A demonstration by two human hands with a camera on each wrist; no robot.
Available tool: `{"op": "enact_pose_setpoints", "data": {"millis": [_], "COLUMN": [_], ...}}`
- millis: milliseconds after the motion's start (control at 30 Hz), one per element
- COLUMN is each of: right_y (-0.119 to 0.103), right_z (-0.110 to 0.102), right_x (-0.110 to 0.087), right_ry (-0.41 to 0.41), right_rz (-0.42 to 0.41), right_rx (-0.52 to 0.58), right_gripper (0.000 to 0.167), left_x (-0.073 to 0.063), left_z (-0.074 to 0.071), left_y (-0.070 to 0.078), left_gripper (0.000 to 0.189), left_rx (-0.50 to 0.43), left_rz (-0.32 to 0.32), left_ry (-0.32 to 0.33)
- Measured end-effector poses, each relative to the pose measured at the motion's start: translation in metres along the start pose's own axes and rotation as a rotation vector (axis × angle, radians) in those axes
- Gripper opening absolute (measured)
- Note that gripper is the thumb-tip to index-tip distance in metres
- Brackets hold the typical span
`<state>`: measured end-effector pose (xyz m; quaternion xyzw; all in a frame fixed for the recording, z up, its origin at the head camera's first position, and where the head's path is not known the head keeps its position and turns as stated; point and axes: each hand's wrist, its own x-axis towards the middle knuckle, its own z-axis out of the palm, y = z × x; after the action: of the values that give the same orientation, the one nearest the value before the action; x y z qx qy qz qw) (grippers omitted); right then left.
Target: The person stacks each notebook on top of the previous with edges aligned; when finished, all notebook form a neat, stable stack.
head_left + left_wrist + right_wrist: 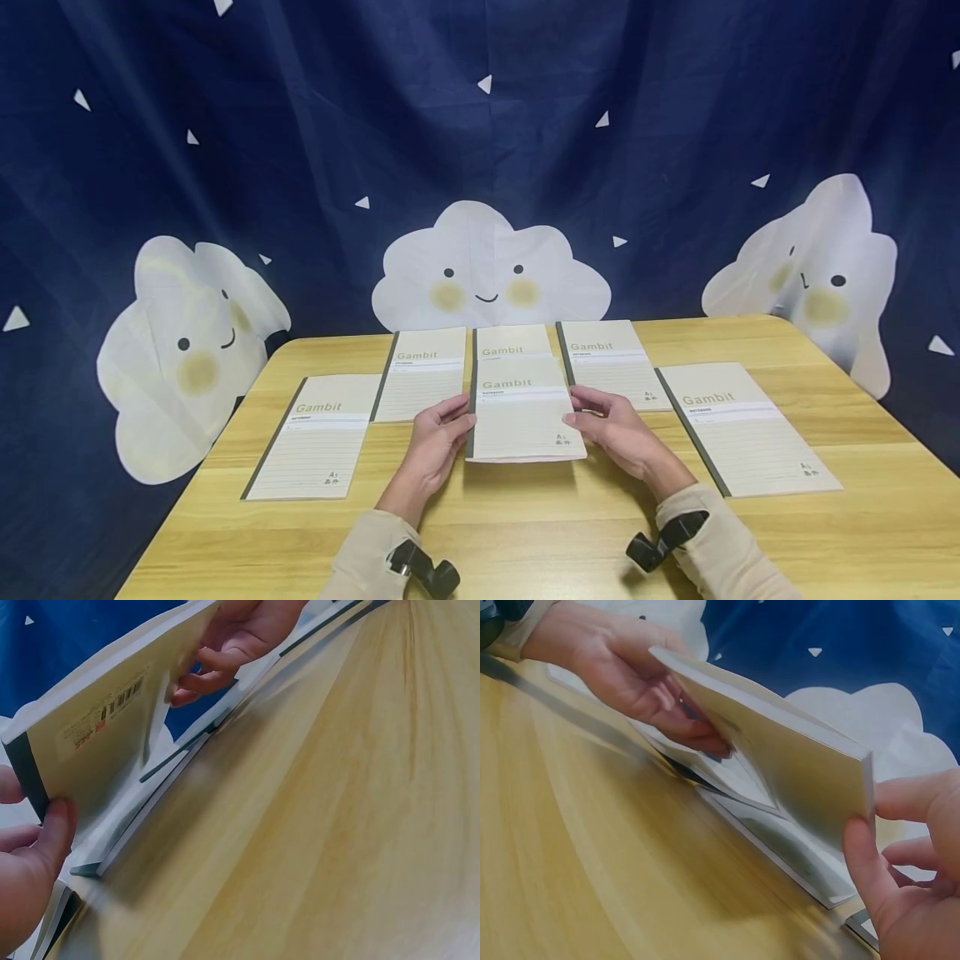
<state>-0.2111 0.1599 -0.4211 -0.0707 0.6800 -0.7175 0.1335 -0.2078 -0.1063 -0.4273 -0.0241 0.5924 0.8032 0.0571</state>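
A cream A5 notebook (pixel 525 421) with a dark spine is raised above the table at the centre, tilted. My left hand (pixel 435 446) pinches its spine edge, and my right hand (pixel 618 429) pinches the opposite edge. The left wrist view shows its back cover (pixel 105 731) with a barcode label; the left thumb (pixel 58 825) presses there. In the right wrist view the right thumb (pixel 861 851) lies against the back cover near the edge. Just behind, a similar notebook (pixel 512 340) lies on the table, its lower part hidden by the raised one.
More matching notebooks lie on the wooden table (pixel 525 533): one at far left (pixel 311 437), one at back left (pixel 420 375), one at back right (pixel 615 367) and one at far right (pixel 750 429). A blue curtain (pixel 480 142) with cloud prints hangs behind the table.
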Motion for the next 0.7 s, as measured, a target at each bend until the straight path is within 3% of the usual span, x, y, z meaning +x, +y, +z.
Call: {"op": "enact_pose_setpoints", "data": {"millis": [233,533,700], "right_y": [-0.0023,-0.0013,0.0001], "right_z": [0.0029,0.0026,0.0029], "right_x": [-0.0007,-0.0023,-0.0028], "right_ry": [0.082,0.071,0.096], "right_rz": [0.008,-0.023,-0.034], "right_rx": [-0.075,-0.143,-0.176], "right_gripper": [0.055,0.059,0.057], "left_x": [-0.0013,-0.0028,-0.0023], "left_z": [0.0021,0.0010,0.0015], "left_y": [-0.0010,-0.0012,-0.0027], "left_gripper": [0.048,0.052,0.042], "left_rx": [0.015,0.240,0.349], "left_rz": [0.015,0.058,0.088], "left_ry": [0.021,-0.019,0.016]}}
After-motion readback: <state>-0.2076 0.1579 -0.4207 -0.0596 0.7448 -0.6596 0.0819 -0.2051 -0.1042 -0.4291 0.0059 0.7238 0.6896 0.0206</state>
